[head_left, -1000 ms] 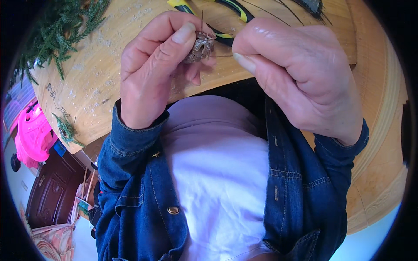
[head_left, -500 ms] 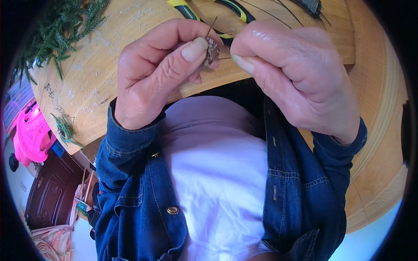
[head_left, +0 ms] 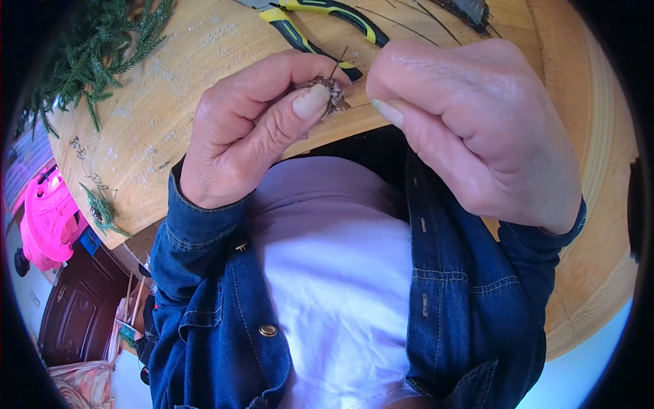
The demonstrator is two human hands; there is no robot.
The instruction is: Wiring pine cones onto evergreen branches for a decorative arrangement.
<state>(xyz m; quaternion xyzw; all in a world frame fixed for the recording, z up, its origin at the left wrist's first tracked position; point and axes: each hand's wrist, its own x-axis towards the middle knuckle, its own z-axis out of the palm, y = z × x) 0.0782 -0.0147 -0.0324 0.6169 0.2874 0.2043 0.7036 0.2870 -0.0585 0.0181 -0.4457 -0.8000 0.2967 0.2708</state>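
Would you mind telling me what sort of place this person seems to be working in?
Probably a home craft spot: a round wooden table strewn with evergreen sprigs, yellow-handled pliers and thin wires. The left hand pinches a small brown cone-like piece, near the right hand.

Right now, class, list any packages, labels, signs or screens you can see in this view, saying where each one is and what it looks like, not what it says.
None can be made out in this view. There is only a wooden table, green sprigs, yellow and black pliers, and a small brown piece held in the left hand, with the right hand beside it.
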